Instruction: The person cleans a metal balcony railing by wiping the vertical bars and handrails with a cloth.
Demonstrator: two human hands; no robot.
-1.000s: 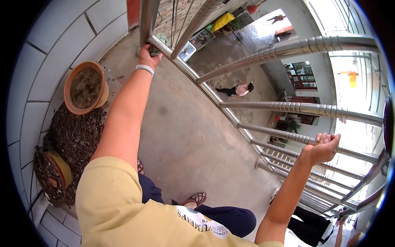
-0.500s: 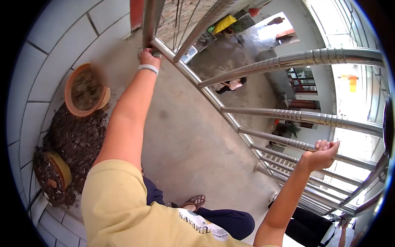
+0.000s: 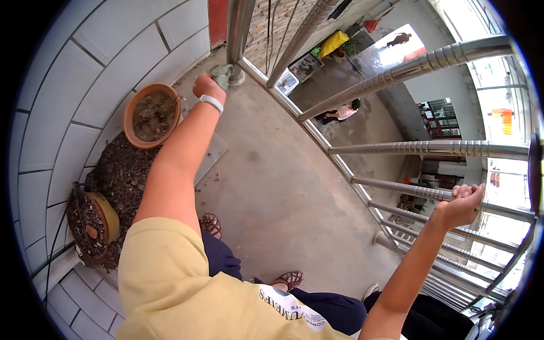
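My left hand [image 3: 208, 86], fingers drawn in, has hold of a crumpled green cloth [image 3: 222, 75]; the wrist above carries a white band [image 3: 211, 103]. The cloth is down at the foot of the metal corner post [image 3: 240, 34], beside its round base; whether it presses on the metal I cannot tell. My right hand [image 3: 462, 207] is curled closed about a railing bar [image 3: 408, 191], well apart from the left. Near the left hand, an orange pot [image 3: 131, 119] containing soil stands by the tiled wall [image 3: 68, 85]. Dark loose debris [image 3: 122, 164] lies between it and a yellowish pot [image 3: 109, 218].
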